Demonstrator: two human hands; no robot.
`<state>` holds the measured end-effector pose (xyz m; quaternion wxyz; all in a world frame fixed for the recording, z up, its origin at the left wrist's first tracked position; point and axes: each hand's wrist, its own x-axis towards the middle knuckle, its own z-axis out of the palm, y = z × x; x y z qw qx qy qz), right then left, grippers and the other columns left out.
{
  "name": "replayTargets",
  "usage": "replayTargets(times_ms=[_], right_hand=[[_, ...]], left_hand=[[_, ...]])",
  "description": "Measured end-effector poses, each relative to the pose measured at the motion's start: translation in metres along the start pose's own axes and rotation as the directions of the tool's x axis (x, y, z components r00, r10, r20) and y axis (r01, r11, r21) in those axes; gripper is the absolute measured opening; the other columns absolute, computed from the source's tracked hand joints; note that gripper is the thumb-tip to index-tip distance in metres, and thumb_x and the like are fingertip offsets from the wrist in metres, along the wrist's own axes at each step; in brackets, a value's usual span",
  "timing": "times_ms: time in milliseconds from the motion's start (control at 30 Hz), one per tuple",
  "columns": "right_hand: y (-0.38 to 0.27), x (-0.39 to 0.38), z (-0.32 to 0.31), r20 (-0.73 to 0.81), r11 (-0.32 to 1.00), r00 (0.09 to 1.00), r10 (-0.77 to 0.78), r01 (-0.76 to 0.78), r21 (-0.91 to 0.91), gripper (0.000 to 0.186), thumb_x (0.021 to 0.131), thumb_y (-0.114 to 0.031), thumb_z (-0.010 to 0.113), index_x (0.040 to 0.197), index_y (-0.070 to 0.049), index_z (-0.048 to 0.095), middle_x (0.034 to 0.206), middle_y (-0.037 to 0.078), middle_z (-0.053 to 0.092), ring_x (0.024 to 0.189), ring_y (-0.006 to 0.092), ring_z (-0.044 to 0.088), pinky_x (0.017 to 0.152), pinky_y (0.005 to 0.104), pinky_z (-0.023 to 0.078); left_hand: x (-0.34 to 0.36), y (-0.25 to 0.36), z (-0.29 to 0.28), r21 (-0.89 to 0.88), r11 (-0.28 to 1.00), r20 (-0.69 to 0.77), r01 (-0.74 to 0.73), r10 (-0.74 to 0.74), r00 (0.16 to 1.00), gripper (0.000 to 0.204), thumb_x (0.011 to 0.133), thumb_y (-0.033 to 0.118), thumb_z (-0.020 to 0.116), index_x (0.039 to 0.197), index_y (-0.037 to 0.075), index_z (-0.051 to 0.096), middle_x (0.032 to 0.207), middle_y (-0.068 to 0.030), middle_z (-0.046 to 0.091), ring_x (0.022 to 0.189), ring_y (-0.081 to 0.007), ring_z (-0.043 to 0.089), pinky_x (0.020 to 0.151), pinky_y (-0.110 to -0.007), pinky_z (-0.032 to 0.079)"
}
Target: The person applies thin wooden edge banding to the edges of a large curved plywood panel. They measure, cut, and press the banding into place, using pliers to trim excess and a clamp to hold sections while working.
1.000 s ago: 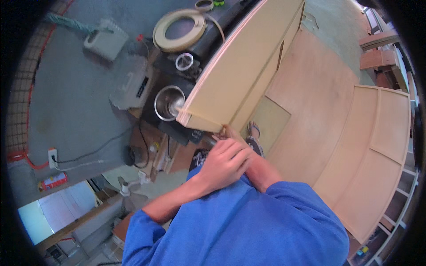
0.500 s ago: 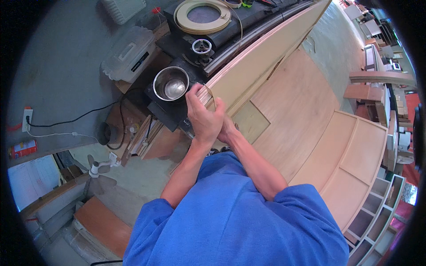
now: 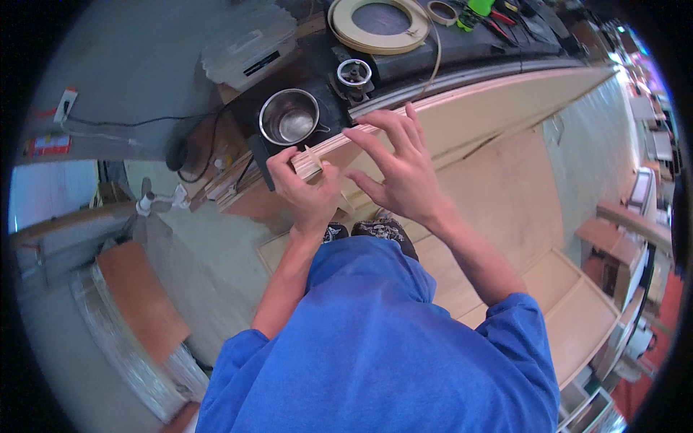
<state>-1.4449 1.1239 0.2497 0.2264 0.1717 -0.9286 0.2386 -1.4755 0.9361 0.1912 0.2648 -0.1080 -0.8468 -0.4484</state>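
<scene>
A long pale wooden panel [image 3: 498, 108] with a layered edge stands upright along the front of the black bench. At its near left end, my left hand [image 3: 307, 193] is closed round the corner, with the thumb on one side and the fingers on the other. A thin, light strip [image 3: 313, 154] sticks up beside that thumb; whether it is fixed to the panel I cannot tell. Over the panel's top edge, just to the right, my right hand [image 3: 404, 173] has its fingers spread and holds nothing. A steel pot [image 3: 289, 117] sits on the bench beyond my left hand.
On the bench are a coil of pale edge banding [image 3: 343, 29], a round metal fitting [image 3: 354, 73], a tape roll [image 3: 442, 12] and red-handled pliers [image 3: 498, 29]. A clear plastic box [image 3: 249, 54] is at the left. Flat wooden panels [image 3: 563, 296] lie on the right.
My right hand has come away from beside my left hand at the panel's end, moving up and right with its fingers spreading. The left hand stays at that end. The whole view has turned.
</scene>
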Motion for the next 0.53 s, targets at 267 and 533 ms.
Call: replayTargets(times_ms=[267, 533], right_hand=[[0.049, 0.038, 0.016, 0.32, 0.983, 0.931, -0.176, 0.15, 0.103, 0.064, 0.077, -0.046, 0.088, 0.129, -0.014, 0.068, 0.105, 0.006, 0.069, 0.101, 0.0267, 0.069, 0.089, 0.0429, 0.049], [0.061, 0.03, 0.021, 0.303, 0.969, 0.931, -0.205, 0.15, 0.197, 0.066, 0.078, -0.043, 0.088, 0.134, -0.016, 0.065, 0.109, 0.008, 0.067, 0.107, 0.0262, 0.067, 0.088, 0.0457, 0.049]], left_hand=[[-0.027, 0.008, 0.025, 0.003, 0.978, -0.197, 0.21, -0.206, 0.959, 0.049, 0.093, 0.014, 0.071, 0.135, -0.006, 0.056, 0.117, -0.0243, 0.068, 0.104, -0.0384, 0.072, 0.089, -0.048, 0.058], [-0.024, 0.018, 0.024, 0.159, 0.974, -0.125, 0.163, -0.144, 0.982, 0.047, 0.096, 0.013, 0.066, 0.139, -0.004, 0.056, 0.121, -0.0271, 0.069, 0.106, -0.0426, 0.072, 0.091, -0.049, 0.058]])
